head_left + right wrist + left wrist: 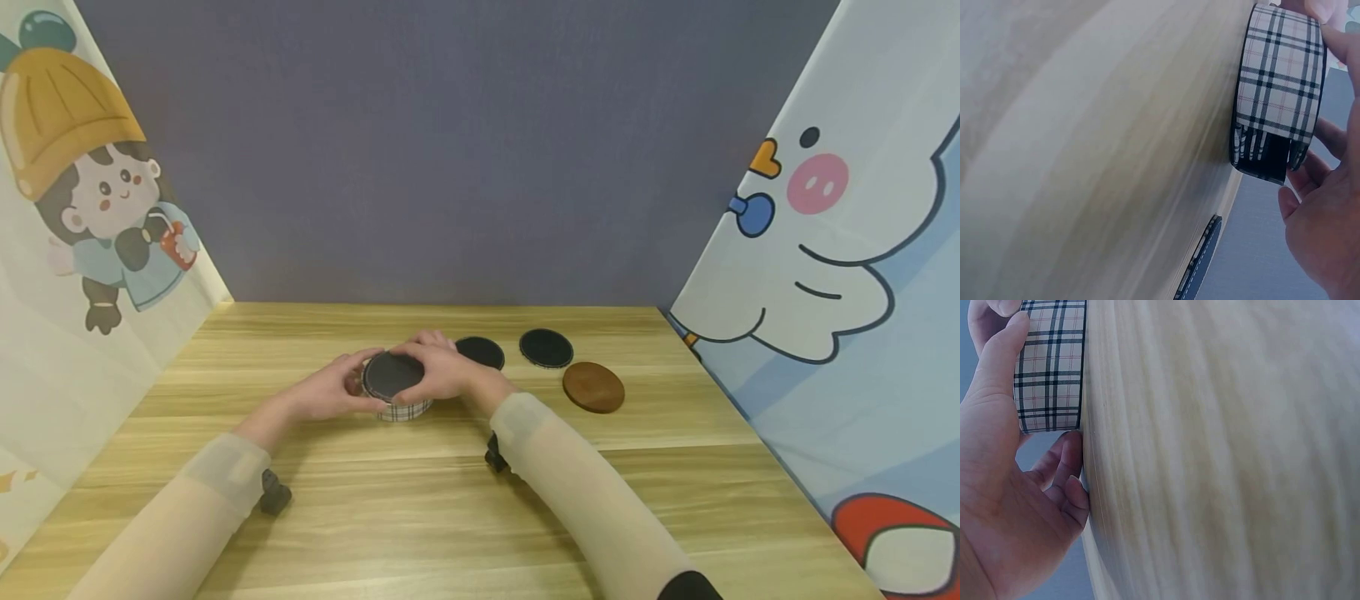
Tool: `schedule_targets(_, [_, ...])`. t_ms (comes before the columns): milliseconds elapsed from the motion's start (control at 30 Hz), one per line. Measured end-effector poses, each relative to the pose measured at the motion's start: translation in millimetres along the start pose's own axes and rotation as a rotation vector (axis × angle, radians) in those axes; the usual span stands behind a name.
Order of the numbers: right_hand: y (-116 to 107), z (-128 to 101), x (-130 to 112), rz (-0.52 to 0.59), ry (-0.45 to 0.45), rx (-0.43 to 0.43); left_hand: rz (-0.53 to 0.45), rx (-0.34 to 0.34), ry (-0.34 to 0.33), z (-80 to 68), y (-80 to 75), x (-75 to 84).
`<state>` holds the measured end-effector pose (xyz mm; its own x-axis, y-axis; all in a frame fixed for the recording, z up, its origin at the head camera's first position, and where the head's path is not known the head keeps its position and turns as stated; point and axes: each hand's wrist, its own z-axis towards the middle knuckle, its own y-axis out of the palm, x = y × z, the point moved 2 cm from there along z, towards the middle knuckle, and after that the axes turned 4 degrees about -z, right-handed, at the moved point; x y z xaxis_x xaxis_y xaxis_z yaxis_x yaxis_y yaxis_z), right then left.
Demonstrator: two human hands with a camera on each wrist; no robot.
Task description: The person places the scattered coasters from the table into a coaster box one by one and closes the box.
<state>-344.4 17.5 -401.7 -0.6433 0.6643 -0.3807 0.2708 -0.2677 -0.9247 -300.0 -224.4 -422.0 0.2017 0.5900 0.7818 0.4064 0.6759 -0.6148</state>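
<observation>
Both hands wrap the plaid holder (403, 407) mid-table, left hand (330, 392) cupping its left wall, right hand (442, 372) setting a dark coaster (392, 375) on top — it looks light, stiff-walled, best held by its sides.

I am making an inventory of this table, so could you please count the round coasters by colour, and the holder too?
Black coasters: 3, one on top of the plaid holder between left hand and right hand, two on the table
Brown coaster: 1
Plaid holder: 1
Total: 5
</observation>
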Motion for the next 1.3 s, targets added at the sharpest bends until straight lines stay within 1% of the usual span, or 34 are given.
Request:
schedule_targets(333, [2.1,-0.6,1.8,0.012,-0.003,-0.004,-0.001,-0.003,-0.003,0.5,0.3,0.5])
schedule_targets(533, [3.4,-1.5,3.3,0.016,0.002,-0.007,0.007,-0.011,0.008,-0.6,1.1,0.3])
schedule_targets(767, [-1.9,-9.9,8.2,0.041,0.026,-0.014,0.008,-0.012,0.0,-0.5,2.0,-0.2])
schedule_targets(900, [-8.7,-17.8,17.0,0.069,0.059,-0.003,0.005,-0.007,0.001,0.6,1.7,-0.4])
schedule_targets(1033, [-15.2,-26.2,30.0,0.07,0.067,0.011,0.009,-0.002,0.004,2.0,1.4,-1.6])
schedule_targets(1200, [-21.8,-35.9,50.7,0.063,0.064,0.04,0.039,0.029,0.014,3.0,1.1,-3.0])
schedule_targets(1300, [-24.9,-40.9,64.9,0.065,0.098,0.042,0.056,0.039,0.017,3.0,0.9,-3.4])
